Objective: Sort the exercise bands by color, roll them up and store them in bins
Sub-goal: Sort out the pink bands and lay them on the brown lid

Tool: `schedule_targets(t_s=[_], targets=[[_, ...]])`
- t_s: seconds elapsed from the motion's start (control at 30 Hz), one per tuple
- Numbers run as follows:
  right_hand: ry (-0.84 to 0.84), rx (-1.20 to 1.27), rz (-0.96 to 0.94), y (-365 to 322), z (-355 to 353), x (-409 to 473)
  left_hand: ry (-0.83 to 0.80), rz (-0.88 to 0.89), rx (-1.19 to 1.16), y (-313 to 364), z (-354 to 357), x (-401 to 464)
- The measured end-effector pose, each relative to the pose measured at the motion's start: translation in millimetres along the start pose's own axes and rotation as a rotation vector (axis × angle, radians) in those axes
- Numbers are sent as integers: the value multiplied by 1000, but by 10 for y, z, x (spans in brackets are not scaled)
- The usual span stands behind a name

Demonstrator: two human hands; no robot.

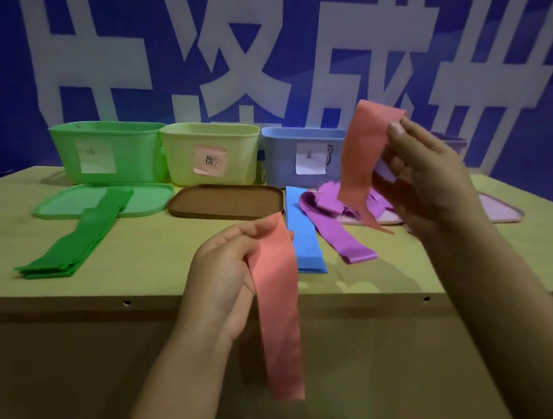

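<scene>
Plainly the sorting is what is in hand here, not yet the rolling. Taking the brown lid point(227, 201) on the table point(161, 266) as the mark: behind it stand the bins, the green bin point(105, 152) to its left rear, the yellow-green bin point(209, 152) straight behind, the blue bin point(293, 157) to its right rear. Left of the lid a stack of green bands point(76, 240) lies flat, partly over a green lid point(100, 202); just right of it lies a flat blue band point(303, 235), and further right a loose heap of purple bands point(338, 222).

Both hands are off the table with salmon bands. The right hand point(430, 180), raised to the right of the lid, pinches the top end of one salmon band point(361, 156) between thumb and fingers; the strip hangs below the grip, its tail reaching down to the purple heap. The left hand point(225, 272), in front of the lid, has fingers curled round the upper end of a second salmon band point(279, 311), which dangles below the hand past the table edge.

I judge the next move is to lay these two together, flat and aligned, in front of the brown lid, since no salmon pile is there yet. The limp strips will twist easily, so each needs easing down from its held end.
</scene>
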State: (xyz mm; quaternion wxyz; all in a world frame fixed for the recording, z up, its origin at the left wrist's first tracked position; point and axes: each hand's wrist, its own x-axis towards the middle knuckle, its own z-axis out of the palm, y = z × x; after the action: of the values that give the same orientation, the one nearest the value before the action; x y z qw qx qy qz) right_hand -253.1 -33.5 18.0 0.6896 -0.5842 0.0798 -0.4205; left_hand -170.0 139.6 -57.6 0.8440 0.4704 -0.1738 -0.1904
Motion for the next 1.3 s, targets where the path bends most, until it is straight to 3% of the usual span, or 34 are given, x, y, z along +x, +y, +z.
schedule_targets(t_s=[0.17, 0.37, 0.53, 0.63, 0.7, 0.77, 0.83, 0.9, 1.13, 1.3], targets=[[-132, 379, 47, 176, 129, -634, -3, -35, 50, -169, -11, -338], [-111, 489, 119, 457, 291, -970, -80, -98, 7, -174, -89, -605], [-1, 220, 73, 687, 270, -1169, -16, -48, 16, -128, -200, -692], [300, -340, -12, 790, 138, -1264, 35, -17, 29, -121, -213, -734], [413, -619, -212, 761, 96, -1347, 46, -3, 79, -138, -218, -748], [237, -638, -380, 699, 116, -1425, 40, 8, 99, -161, -203, -751], [-71, -613, -390, 668, 183, -1484, 30, 15, 67, -188, -184, -743], [-234, -627, -353, 681, 215, -1506, 16, 15, 33, -198, -180, -735], [-210, -637, -351, 733, 187, -1487, -45, 3, 33, -173, -272, -706], [-37, -330, -201, 736, 200, -1477, -92, 70, 188, -177, -272, -711]])
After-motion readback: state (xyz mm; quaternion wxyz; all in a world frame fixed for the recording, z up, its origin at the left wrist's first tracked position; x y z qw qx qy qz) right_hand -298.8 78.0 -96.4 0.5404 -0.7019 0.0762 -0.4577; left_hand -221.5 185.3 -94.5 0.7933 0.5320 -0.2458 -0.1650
